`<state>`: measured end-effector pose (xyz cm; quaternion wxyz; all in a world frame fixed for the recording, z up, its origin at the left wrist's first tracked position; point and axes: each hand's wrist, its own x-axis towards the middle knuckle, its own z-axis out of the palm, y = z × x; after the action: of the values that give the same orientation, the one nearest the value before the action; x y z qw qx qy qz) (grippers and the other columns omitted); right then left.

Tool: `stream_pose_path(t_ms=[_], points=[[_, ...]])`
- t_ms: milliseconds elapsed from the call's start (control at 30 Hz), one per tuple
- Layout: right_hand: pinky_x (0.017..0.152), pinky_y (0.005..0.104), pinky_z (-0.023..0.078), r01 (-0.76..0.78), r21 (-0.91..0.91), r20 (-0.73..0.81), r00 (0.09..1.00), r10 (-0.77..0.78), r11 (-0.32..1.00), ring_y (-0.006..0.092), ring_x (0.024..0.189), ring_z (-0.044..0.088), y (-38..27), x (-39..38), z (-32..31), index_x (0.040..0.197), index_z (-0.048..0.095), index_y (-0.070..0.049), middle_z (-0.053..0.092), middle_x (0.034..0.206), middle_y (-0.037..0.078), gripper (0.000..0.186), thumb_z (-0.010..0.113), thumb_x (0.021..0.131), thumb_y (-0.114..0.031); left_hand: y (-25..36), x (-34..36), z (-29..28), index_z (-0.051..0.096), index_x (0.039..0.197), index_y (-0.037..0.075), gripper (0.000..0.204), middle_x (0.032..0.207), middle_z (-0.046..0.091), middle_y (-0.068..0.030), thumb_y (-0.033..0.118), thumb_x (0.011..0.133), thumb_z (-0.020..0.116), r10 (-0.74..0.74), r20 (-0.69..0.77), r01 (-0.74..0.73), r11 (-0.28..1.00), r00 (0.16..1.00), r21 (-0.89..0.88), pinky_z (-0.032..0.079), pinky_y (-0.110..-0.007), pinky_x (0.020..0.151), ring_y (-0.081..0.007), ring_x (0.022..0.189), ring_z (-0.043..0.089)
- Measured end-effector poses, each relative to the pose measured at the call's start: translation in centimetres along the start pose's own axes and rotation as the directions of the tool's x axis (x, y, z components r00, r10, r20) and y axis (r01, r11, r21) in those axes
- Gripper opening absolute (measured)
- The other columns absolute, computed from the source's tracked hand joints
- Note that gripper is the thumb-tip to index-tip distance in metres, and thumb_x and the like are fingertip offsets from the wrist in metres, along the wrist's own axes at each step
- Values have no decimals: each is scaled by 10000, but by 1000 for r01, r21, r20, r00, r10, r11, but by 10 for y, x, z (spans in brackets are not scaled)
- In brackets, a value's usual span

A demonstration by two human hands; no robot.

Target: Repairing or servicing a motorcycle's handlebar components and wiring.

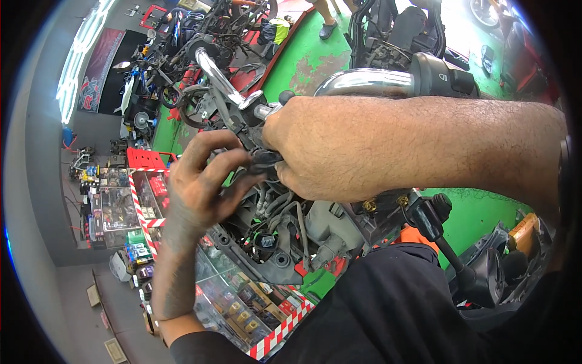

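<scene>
My left hand (197, 179) is bent at the fingers, with its fingertips pinched against a small black part (265, 159) at the middle of the view. From the other side my right hand (309, 151) closes on the same part; most of its fingers are hidden behind the back of the hand. The part's kind cannot be made out. Around it is the stripped front of a motorcycle, with a chrome handlebar (218, 79) passing above both hands. Below them lie black cables and hoses (273, 203) and a loose-looking connector (267, 242) in the open body.
A black grip with a switch housing (445, 77) ends the handlebar at the upper right. A mirror (482, 279) sticks out at the lower right. Glass display cases (236, 297) with red-white striped edges stand at the left. Other motorcycles and a person's leg (324, 11) appear beyond.
</scene>
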<state>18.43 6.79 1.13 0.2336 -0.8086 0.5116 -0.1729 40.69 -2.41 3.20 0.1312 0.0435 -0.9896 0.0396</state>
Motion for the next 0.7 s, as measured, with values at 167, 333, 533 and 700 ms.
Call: stream_pose_path(t_ms=[167,333,533,700], points=[[845,503,559,29,-47,22,999,-28,998,455,907,706,2,1,3,985,668,63,703,883,289,268,598,906,-184,34,-21,29,639,1050,60,347,999,658,-100,30,763,830,-273,-169,263,961,947,-78,576,-394,717,-288,851,686],[870,506,545,9,-45,19,1000,-9,999,456,933,696,-2,-3,2,1001,662,63,700,893,287,277,602,916,-194,36,-25,35,645,1040,51,342,983,661,-89,101,774,854,-317,-212,305,948,924,-89,581,-377,689,-268,833,696],[884,507,547,2,12,-81,997,-1,1000,456,985,692,-5,-8,1,1050,640,88,687,1019,317,318,571,913,-192,43,-23,40,657,1016,64,303,972,669,-74,139,794,849,-312,-331,326,945,890,-15,577,-382,653,-276,812,704],[905,500,536,137,-41,-246,959,-143,990,447,1001,684,6,-6,15,1106,631,52,698,999,288,313,590,932,-205,50,-29,48,663,1008,71,271,977,675,-72,117,804,835,-329,-410,335,940,850,-61,584,-383,661,-274,809,708]])
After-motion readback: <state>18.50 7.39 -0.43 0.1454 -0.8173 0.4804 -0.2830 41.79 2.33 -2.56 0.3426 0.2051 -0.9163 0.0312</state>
